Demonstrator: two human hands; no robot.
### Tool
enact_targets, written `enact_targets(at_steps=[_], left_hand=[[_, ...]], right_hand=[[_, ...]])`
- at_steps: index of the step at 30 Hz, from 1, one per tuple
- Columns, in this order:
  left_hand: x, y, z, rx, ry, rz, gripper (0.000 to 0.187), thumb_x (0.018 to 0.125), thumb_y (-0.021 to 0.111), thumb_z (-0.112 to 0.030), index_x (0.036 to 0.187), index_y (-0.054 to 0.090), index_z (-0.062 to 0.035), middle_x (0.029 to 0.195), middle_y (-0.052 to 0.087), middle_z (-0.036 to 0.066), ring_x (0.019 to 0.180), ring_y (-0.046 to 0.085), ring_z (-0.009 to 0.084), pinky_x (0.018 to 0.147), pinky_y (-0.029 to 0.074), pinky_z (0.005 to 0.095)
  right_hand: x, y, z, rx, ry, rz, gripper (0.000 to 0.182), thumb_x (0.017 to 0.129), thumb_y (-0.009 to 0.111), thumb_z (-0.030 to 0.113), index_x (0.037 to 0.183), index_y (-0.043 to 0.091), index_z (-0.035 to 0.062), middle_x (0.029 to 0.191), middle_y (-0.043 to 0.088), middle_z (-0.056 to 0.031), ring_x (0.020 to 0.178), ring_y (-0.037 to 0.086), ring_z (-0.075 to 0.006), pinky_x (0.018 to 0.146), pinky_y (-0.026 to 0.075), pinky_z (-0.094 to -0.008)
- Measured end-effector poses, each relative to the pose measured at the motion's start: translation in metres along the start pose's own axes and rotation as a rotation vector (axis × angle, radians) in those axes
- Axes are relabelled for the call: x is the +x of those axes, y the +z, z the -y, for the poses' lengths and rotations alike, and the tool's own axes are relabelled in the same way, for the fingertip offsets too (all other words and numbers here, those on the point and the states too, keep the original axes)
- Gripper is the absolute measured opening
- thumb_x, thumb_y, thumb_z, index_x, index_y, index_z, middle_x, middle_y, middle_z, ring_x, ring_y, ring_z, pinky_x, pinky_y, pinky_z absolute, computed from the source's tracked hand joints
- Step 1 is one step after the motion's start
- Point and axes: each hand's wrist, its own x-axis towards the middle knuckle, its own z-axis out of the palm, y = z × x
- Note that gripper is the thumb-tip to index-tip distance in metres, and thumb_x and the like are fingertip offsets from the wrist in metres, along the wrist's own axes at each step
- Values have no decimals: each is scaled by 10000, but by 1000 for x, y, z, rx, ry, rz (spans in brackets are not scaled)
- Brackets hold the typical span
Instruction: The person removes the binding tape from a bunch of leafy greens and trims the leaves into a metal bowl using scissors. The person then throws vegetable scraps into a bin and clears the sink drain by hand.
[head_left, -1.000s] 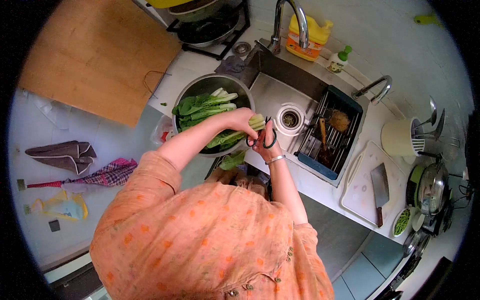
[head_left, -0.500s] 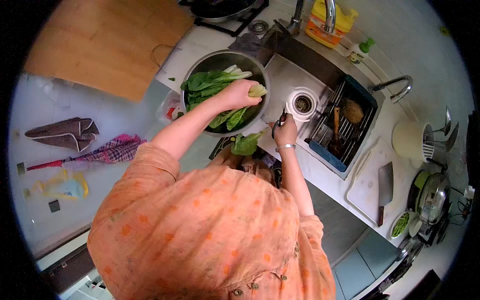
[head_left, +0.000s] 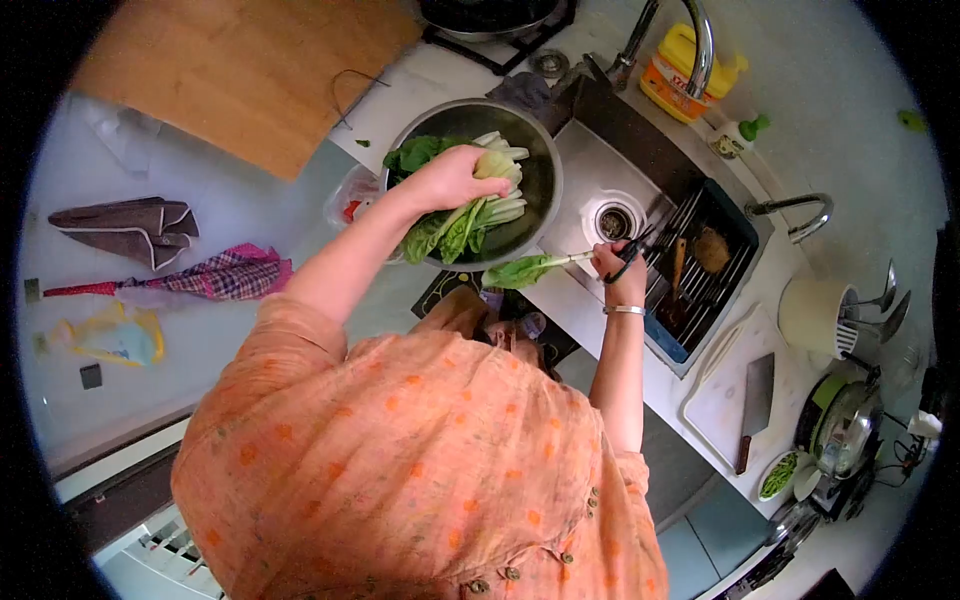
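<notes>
In the head view, my left hand (head_left: 450, 182) is closed round a bunch of leafy greens (head_left: 470, 222) over the metal bowl (head_left: 541, 185). Pale stems point to the right, and green leaves hang on the left. At the sink's near edge, my right hand (head_left: 617, 272) grips black scissors (head_left: 632, 252), their blades toward the upper right. The same hand also holds the white stem of a single leaf (head_left: 518, 272), which sticks out leftward below the bowl.
The sink (head_left: 590, 165) with its drain lies right of the bowl. A blue-rimmed rack (head_left: 663, 338) holds a brush. Further right are a cutting board (head_left: 705, 390), a cleaver (head_left: 758, 395), a utensil holder (head_left: 812, 315) and a small dish of green pieces (head_left: 778, 476).
My right hand has moved right, and the single leaf now extends from it. My left hand has lowered the bunch into the bowl. The whole view has shifted slightly.
</notes>
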Motion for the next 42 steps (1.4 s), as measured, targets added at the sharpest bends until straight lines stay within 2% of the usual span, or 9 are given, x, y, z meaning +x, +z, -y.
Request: enact_targets(at_steps=[8, 10, 13, 16, 22, 28, 34, 40, 42], left_hand=[[8, -4, -19, 62, -15, 172, 293, 718, 685, -221, 883, 596, 4, 794, 635, 63, 752, 580, 116, 683, 455, 268], [3, -6, -18, -158, -64, 241, 266, 709, 677, -194, 861, 576, 0, 763, 618, 69, 710, 583, 123, 648, 459, 273], [-8, -17, -3, 188, 26, 63, 255, 709, 648, -181, 875, 562, -7, 743, 610, 116, 661, 592, 197, 627, 470, 318], [-9, 9, 33, 414, -8, 150, 313, 698, 645, -237, 900, 589, -5, 797, 614, 172, 729, 597, 288, 665, 473, 398], [12, 83, 51, 732, -260, 318, 268, 671, 573, -119, 901, 627, 7, 892, 623, 194, 843, 605, 337, 717, 498, 421], [1, 93, 54, 793, -216, 230, 271, 677, 572, -28, 938, 594, 38, 952, 592, 194, 934, 580, 318, 730, 508, 396], [21, 95, 62, 1140, -119, -260, 148, 722, 553, -85, 842, 624, -38, 894, 536, 90, 926, 536, 243, 605, 514, 364], [1, 109, 78, 666, -193, -128, 585, 660, 616, -51, 1195, 403, 48, 1245, 367, 196, 1128, 416, 319, 929, 380, 398], [0, 99, 88, 503, 41, 51, 681, 629, 643, -56, 1230, 349, 69, 1353, 274, 219, 1203, 355, 341, 956, 355, 371]], right_hand=[[-18, 116, 35, -157, -548, 106, 308, 673, 722, -26, 794, 448, 47, 709, 532, -22, 661, 521, -105, 618, 440, -230], [-13, 128, 32, -33, -556, 221, 282, 678, 735, 19, 801, 482, 37, 734, 558, -19, 679, 515, -86, 632, 421, -214], [-6, 110, 27, -195, -478, 137, 257, 710, 728, 77, 840, 514, 19, 736, 566, -19, 675, 522, -95, 631, 430, -232], [-4, 87, 14, -831, -579, -67, 364, 673, 752, 192, 827, 485, -3, 743, 551, -141, 616, 541, -275, 592, 433, -349], [4, 90, -40, -871, -511, -46, 329, 653, 716, 129, 802, 453, 1, 731, 509, -169, 661, 516, -361, 611, 416, -411], [9, 95, -42, -891, -581, 15, 238, 626, 604, -10, 788, 430, 3, 713, 475, -173, 678, 478, -365, 627, 403, -404], [5, 103, -35, -880, -469, 85, 254, 620, 613, -13, 800, 436, 11, 734, 497, -175, 684, 490, -359, 633, 409, -401], [2, 103, -47, -811, -592, 13, 243, 642, 620, 2, 814, 448, 12, 750, 516, -181, 715, 513, -375, 643, 419, -402], [1, 103, -42, -817, -563, 22, 232, 650, 614, 5, 813, 449, 10, 751, 518, -185, 717, 512, -381, 645, 419, -404]])
